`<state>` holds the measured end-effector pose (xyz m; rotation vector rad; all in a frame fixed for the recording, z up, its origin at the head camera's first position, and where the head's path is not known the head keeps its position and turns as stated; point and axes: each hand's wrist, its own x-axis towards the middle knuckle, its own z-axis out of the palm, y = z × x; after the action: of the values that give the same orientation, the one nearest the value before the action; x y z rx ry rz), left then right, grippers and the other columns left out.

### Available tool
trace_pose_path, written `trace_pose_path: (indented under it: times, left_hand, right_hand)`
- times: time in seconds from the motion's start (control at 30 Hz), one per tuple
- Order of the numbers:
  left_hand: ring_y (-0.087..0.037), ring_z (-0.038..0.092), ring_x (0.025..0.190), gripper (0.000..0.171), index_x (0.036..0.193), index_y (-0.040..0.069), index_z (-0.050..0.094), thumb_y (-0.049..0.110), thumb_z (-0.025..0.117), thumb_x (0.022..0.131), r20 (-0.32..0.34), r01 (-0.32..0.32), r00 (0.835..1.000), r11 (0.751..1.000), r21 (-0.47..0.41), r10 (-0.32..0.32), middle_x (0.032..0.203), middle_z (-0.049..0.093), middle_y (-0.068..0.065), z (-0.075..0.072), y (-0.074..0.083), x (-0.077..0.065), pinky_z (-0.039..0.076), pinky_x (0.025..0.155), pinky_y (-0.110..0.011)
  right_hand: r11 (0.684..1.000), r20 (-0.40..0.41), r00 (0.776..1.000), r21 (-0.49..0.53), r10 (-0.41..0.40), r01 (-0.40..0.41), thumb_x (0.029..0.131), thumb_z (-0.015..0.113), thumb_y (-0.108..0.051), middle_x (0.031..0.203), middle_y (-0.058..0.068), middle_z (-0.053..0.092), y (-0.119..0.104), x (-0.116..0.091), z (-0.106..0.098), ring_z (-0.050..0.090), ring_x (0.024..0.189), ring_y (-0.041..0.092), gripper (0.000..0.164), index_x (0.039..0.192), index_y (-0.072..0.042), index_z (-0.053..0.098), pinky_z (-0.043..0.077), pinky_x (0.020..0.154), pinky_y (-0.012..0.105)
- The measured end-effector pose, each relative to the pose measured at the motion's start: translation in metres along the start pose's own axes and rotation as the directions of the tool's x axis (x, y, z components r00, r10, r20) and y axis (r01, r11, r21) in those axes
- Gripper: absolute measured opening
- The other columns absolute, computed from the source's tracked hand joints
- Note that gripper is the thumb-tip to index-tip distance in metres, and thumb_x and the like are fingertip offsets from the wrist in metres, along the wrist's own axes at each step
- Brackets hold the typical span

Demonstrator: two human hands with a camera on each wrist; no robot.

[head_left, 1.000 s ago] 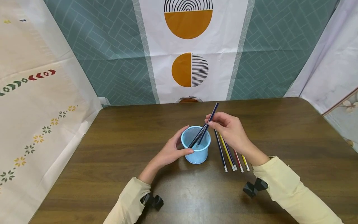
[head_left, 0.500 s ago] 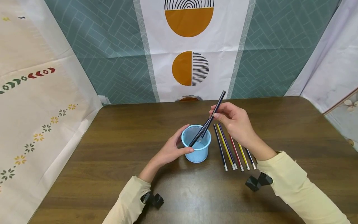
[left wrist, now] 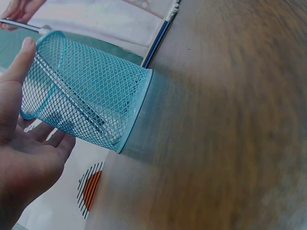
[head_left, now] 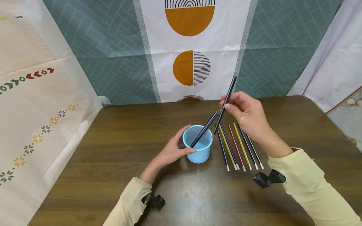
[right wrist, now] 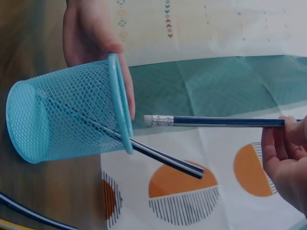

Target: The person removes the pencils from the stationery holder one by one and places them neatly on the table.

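A light blue mesh pencil cup (head_left: 199, 156) stands on the table, and my left hand (head_left: 173, 151) holds it, thumb at the near rim and fingers around the far side. Inside leans dark striped pencil stock, at least one pencil (head_left: 204, 130), its upper end sticking out past the rim. My right hand (head_left: 249, 114) pinches another dark blue striped pencil (right wrist: 220, 121) between thumb and fingers. That pencil tilts with its eraser end down, and in the right wrist view the eraser (right wrist: 148, 120) is just outside the cup's mouth, apart from the rim.
Right of the cup, several pencils lie side by side on the brown wooden table (head_left: 135, 138), among them a red pencil (head_left: 237, 147) and a yellow pencil (head_left: 242, 146), erasers toward me. A patterned cloth (head_left: 113, 62) hangs behind the table's far edge.
My right hand has moved up and to the right, drawing its pencil out of the cup. The left hand and the cup have stayed in place.
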<state>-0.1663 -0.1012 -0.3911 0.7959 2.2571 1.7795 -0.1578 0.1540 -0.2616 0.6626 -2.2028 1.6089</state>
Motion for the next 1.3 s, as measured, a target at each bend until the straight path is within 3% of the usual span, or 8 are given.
trace_pose_path:
  times: [0.2, 0.37, 0.57, 0.97, 1.3]
  left_hand:
    - [-0.029, 0.044, 0.127, 0.091, 0.151, 0.006, 0.027, 0.037, 0.078, 0.082, 0.003, -0.002, 1.0, 1.0, -0.009, 0.002, 0.142, 0.043, -0.013, -0.001, 0.001, 0.0, 0.037, 0.103, -0.048]
    - [-0.03, 0.044, 0.128, 0.088, 0.151, 0.006, 0.027, 0.031, 0.078, 0.083, 0.008, 0.003, 1.0, 1.0, -0.011, -0.003, 0.142, 0.042, -0.014, 0.0, 0.0, 0.0, 0.036, 0.104, -0.049]
    - [-0.029, 0.044, 0.127, 0.092, 0.151, 0.006, 0.026, 0.038, 0.078, 0.082, 0.005, -0.003, 1.0, 1.0, -0.008, 0.003, 0.142, 0.043, -0.012, 0.0, -0.002, 0.0, 0.036, 0.104, -0.048]
    - [-0.026, 0.045, 0.127, 0.096, 0.151, 0.005, 0.027, 0.046, 0.077, 0.08, 0.004, -0.009, 1.0, 1.0, -0.017, 0.009, 0.141, 0.044, -0.01, 0.001, -0.002, 0.0, 0.036, 0.103, -0.047]
    - [-0.027, 0.044, 0.127, 0.094, 0.151, 0.008, 0.028, 0.043, 0.078, 0.081, 0.007, -0.01, 1.0, 1.0, -0.021, 0.01, 0.142, 0.043, -0.011, 0.001, 0.0, 0.0, 0.036, 0.104, -0.048]
  right_hand:
    - [0.999, 0.042, 0.999, -0.025, 0.026, -0.025, 0.094, 0.054, 0.009, 0.106, 0.019, 0.065, -0.002, 0.001, -0.006, 0.065, 0.091, 0.01, 0.011, 0.104, 0.011, 0.057, 0.048, 0.086, 0.019]
    - [0.996, 0.072, 0.995, -0.066, 0.067, -0.062, 0.095, 0.055, 0.004, 0.11, 0.016, 0.064, 0.003, -0.001, -0.011, 0.063, 0.094, 0.009, 0.013, 0.107, 0.008, 0.059, 0.047, 0.086, 0.017]
    - [0.993, 0.105, 0.989, -0.075, 0.101, -0.094, 0.097, 0.055, 0.0, 0.109, 0.017, 0.064, 0.014, -0.005, -0.015, 0.062, 0.096, 0.008, 0.017, 0.112, 0.006, 0.06, 0.046, 0.087, 0.017]
    - [0.972, 0.095, 0.974, -0.136, 0.203, -0.19, 0.097, 0.057, -0.004, 0.118, 0.018, 0.063, 0.034, -0.012, -0.023, 0.063, 0.093, 0.011, 0.027, 0.122, 0.004, 0.06, 0.048, 0.081, 0.015]
    - [0.93, 0.068, 0.956, -0.26, 0.285, -0.259, 0.097, 0.06, -0.012, 0.108, 0.019, 0.065, 0.051, -0.017, -0.033, 0.059, 0.086, 0.005, 0.033, 0.126, 0.004, 0.059, 0.045, 0.075, 0.012]
